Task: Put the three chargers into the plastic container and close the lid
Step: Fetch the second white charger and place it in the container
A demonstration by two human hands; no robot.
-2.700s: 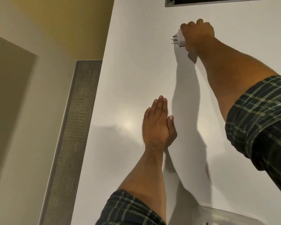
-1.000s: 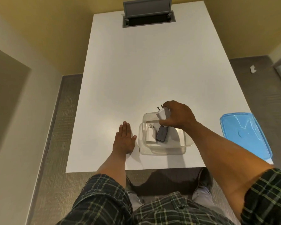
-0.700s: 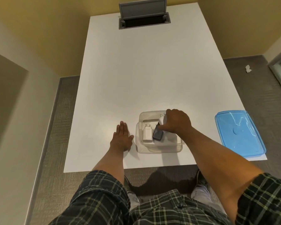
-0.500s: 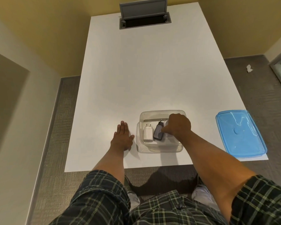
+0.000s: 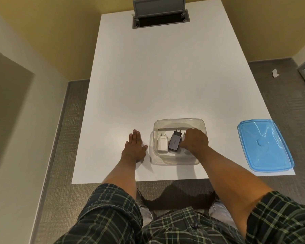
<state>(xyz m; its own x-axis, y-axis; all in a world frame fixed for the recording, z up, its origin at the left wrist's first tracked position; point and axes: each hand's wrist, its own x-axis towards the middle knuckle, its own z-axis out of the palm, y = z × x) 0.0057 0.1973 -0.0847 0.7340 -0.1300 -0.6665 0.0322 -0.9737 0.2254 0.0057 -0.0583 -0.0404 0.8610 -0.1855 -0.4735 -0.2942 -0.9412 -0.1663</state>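
Near the front edge of the tabletop (image 5: 148,85), head view: your right hand (image 5: 195,142) has come down inside the plastic container (image 5: 176,161), grip curled over the third charger, mostly hidden; whether released, you cannot tell. White charger (image 5: 162,143) and black charger (image 5: 175,142) lie inside. Left hand (image 5: 133,150) rests flat, grip wide, beside it. Lid (image 5: 264,147) waits at the front right corner; closing remains.

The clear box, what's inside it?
A white charger and a dark grey charger lie side by side. The right hand reaches in and covers whatever is beneath it.
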